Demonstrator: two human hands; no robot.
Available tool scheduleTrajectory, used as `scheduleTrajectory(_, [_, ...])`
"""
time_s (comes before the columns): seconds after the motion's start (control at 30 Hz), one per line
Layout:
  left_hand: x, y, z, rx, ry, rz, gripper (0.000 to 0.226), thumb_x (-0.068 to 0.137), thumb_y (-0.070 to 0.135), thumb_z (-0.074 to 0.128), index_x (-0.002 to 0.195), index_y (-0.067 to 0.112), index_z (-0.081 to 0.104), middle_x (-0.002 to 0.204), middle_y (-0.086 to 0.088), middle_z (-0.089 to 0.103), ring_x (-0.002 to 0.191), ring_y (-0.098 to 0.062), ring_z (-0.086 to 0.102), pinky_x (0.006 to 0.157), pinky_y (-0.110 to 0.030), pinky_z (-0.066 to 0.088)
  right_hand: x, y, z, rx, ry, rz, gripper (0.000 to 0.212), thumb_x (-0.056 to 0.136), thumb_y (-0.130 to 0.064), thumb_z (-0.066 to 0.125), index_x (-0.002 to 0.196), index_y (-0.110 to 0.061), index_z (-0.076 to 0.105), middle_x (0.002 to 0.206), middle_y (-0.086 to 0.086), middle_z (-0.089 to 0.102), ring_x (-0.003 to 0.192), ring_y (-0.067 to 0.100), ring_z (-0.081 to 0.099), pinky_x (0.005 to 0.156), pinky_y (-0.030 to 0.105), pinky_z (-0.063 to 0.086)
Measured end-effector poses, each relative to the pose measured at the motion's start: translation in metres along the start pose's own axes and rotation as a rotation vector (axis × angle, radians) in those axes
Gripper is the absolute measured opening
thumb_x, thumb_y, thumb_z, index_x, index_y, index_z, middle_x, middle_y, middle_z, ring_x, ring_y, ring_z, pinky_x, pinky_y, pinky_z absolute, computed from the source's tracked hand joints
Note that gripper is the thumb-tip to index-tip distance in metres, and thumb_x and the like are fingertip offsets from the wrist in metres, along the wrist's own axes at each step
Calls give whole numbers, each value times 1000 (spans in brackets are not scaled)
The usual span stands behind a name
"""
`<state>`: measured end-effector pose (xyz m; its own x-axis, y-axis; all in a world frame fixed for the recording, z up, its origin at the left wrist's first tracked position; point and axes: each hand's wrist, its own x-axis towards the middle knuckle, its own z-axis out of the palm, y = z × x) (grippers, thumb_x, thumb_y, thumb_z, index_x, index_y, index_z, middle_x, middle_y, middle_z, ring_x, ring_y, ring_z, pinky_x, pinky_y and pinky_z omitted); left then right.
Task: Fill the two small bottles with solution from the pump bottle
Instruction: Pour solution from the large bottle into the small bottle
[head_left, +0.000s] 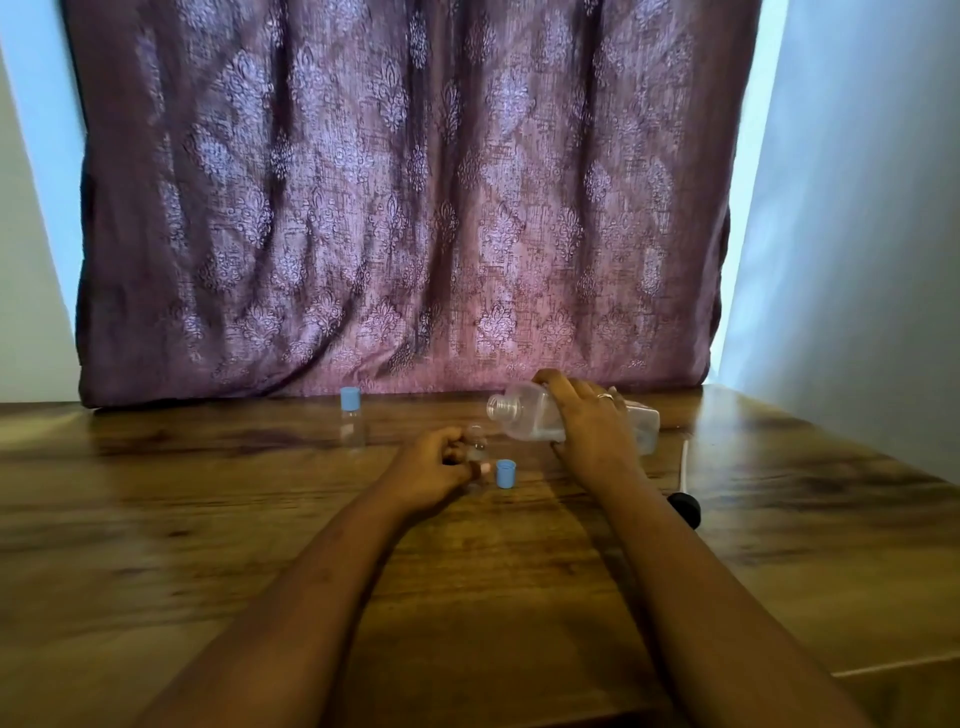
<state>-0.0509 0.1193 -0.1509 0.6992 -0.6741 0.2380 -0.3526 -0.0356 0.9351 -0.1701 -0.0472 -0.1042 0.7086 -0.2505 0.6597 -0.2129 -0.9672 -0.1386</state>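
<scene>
The right grip (587, 421) clamps the tilted pump bottle (519, 413), open neck near the uncapped small bottle (476, 441). The left grip (436, 467) pinches that bottle upright on the surface (208, 519).

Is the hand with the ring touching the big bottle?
Touching. The head view shows the right hand curled over the tilted big bottle, gripping its middle.
</scene>
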Motion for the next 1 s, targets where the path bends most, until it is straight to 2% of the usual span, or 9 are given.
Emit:
scheduleTrajectory(0.07, [-1,1,0,0,-2,-5,26,82,11,74,101,28,67,97,1,73,82,-8,73,65,-20,56,0,0,0,-24,18,3,61,78,-6,61,128,-31,36,127,1,55,116,28,52,110,52,26])
scheduleTrajectory(0.2, [0,2,1,6,11,0,24,82,13,74,98,30,67,102,-2,72,93,-18,72,81,-38,60,0,-2,1,-46,41,-2,60,79,-3,58,128,-30,38,126,0,56,119,27,50,111,53,22])
scheduleTrajectory(0.27, [-1,3,2,25,11,4,23,82,14,73,97,29,67,104,-4,72,96,-21,71,85,-43,60,0,-3,1,-54,35,-7,60,78,-2,58,128,-30,38,126,1,55,120,27,49,112,53,20])
scheduleTrajectory(0.43, [-2,5,2,48,7,3,20,84,12,71,100,22,67,103,-8,70,94,-22,70,85,-44,60,1,-5,0,-61,25,-18,60,79,-4,57,129,-30,38,128,1,54,122,28,47,113,53,17])
scheduleTrajectory(0.7, [-1,2,3,87,21,0,20,82,18,75,96,30,66,98,2,72,91,-15,71,81,-38,61,2,-8,-1,-66,36,-38,59,79,-3,56,129,-29,39,131,1,53,123,27,47,114,53,17])
scheduleTrajectory(1.0, [-3,5,3,78,21,-2,21,82,16,75,96,30,67,97,1,74,90,-16,72,82,-40,60,1,-10,-3,-86,74,-49,57,81,-3,55,129,-30,40,131,-1,52,126,24,43,115,51,14])
